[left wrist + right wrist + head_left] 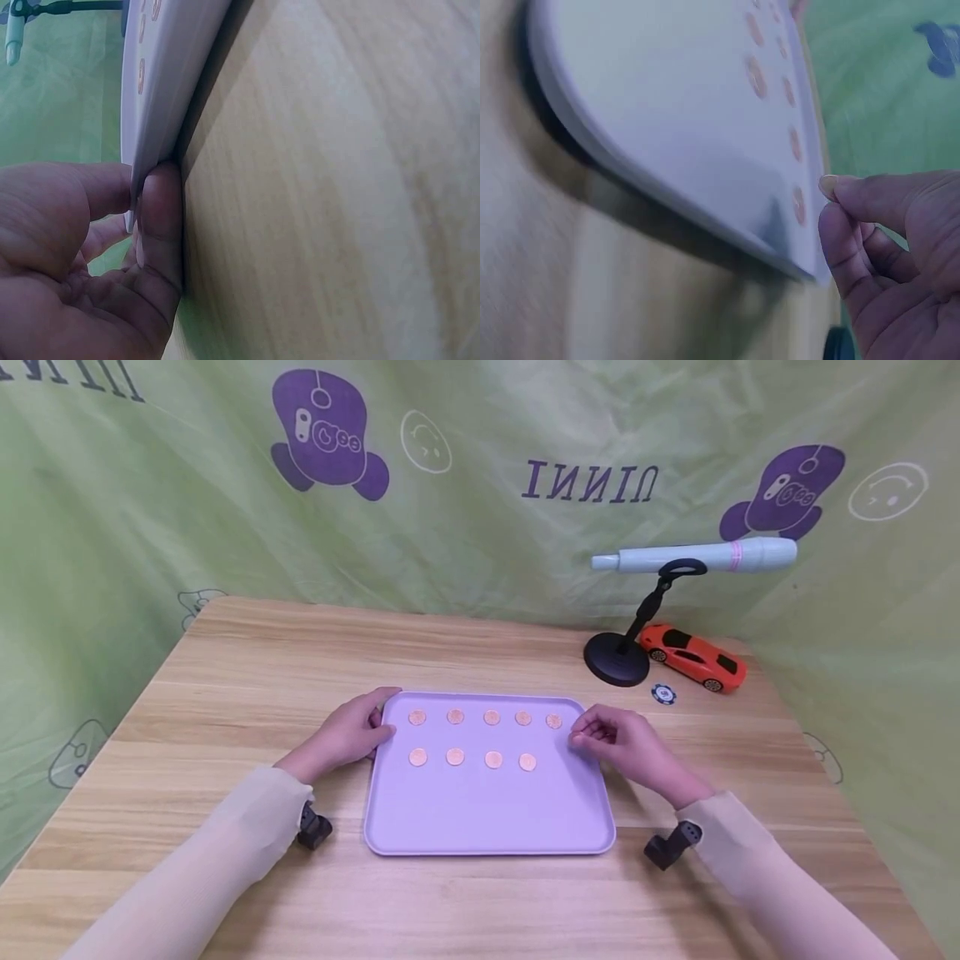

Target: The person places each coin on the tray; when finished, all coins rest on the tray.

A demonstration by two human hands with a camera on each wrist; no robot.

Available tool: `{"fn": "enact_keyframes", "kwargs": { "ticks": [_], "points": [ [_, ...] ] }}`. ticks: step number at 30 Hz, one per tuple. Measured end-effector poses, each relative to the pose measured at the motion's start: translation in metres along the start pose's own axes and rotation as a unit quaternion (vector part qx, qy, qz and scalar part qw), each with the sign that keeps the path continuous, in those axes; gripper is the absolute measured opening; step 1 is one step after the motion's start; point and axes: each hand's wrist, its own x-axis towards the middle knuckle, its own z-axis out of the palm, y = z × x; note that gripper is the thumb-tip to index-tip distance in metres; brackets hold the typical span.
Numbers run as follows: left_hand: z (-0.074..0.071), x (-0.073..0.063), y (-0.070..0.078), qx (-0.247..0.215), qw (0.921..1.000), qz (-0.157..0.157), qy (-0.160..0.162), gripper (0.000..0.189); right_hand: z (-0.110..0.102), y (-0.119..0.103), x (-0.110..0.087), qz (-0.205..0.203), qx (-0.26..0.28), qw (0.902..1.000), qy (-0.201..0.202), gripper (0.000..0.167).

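My left hand (352, 727) grips the left rim of a lilac tray (487, 818), with the thumb over the rim and fingers beneath it, as the left wrist view (82, 247) shows. On the tray lie several copper-coloured coins in two rows, one coin (417, 717) at the far left of the back row, another coin (527, 762) ending the front row. My right hand (618, 743) hovers by the tray's right rim near the last coin (553, 721) of the back row. Its thumb and index tip are close together, the other fingers curled, and no object shows between them.
Behind the tray to the right, a pale blue toy microphone (675, 557) sits on a black stand (617, 658). Beside it are an orange toy car (697, 658) and a poker chip (663, 694). A green printed curtain (480, 527) hangs behind the wooden table (300, 652).
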Motion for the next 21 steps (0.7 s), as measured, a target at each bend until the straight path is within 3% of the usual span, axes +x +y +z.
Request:
{"fn": "enact_keyframes", "kwargs": {
  "ticks": [12, 21],
  "points": [
    [0.0, 0.001, -0.002, 0.002, 1.0, 0.004, -0.001, 0.063, 0.02, -0.005, -0.004, -0.017, -0.015, 0.9982, -0.055, 0.007],
    [-0.001, 0.001, -0.004, 0.005, 1.0, 0.003, 0.001, 0.063, 0.025, -0.007, -0.006, -0.038, -0.066, 0.9962, -0.044, 0.007]
  ]
}}
